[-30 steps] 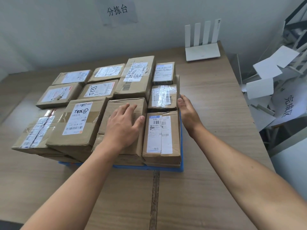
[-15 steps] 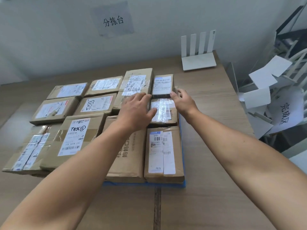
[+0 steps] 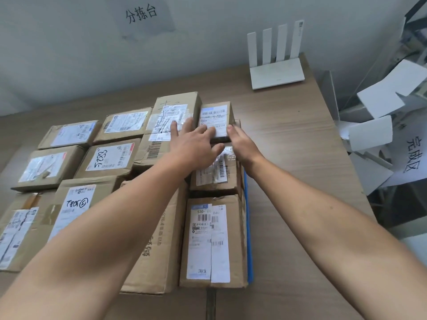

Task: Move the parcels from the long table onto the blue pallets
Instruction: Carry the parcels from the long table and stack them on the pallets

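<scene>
The small parcel (image 3: 213,116) sits at the 1 o'clock corner of the packed blue pallet (image 3: 249,227). The left hand (image 3: 196,144) lies flat on it, fingers spread. The right hand (image 3: 242,144), fingers straight, presses its 3 o'clock edge. Bare tabletop (image 3: 295,192) opens toward 3 o'clock.

Count by kind
Eleven parcels (image 3: 111,158) on top, perhaps more beneath; one blue pallet (image 3: 249,227); one left hand (image 3: 195,144), one right hand (image 3: 242,145); one router (image 3: 277,73).
</scene>
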